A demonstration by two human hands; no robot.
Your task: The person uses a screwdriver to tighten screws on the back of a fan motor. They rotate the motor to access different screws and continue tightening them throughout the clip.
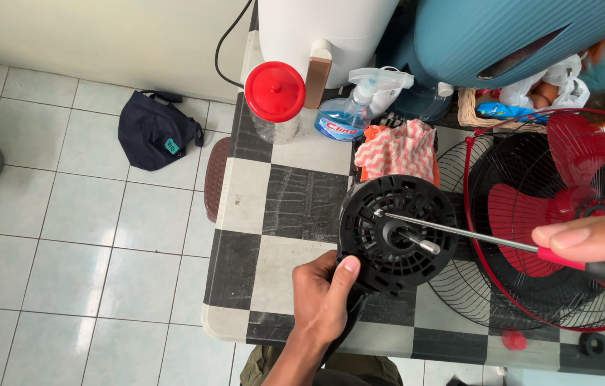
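Left hand [322, 297] grips the round black plastic fan motor housing [395, 232] at its near-left edge, fingers wrapped under the rim, thumb [344, 273] pressed flat on top. Housing sits mid-table on the black-and-white checkered tabletop [302, 204], vented face up, metal shaft sticking out of the centre.

Right hand [592, 239] comes in from the right edge, fingers closed around the red-and-black handle of a long-shaft screwdriver [460, 232]. Shaft runs left across the housing; tip lands at the housing's far-left side, well away from the left thumb. Housing lies between both hands, touching the left only.

Right of the housing: red wire fan guard [468, 214] lying flat, translucent red fan blades [574, 154] inside it. Far side of the table: clear jar with a red round lid [274, 91], blue spray bottle with a white trigger [349, 114], red-and-white patterned cloth [397, 151], white cylindrical appliance [324, 25]. Small black ring [593, 344] and a small red cap [512, 340] sit on the near-right table edge. On the pale tiled floor [66, 243] to the left, a dark navy bag [154, 130].
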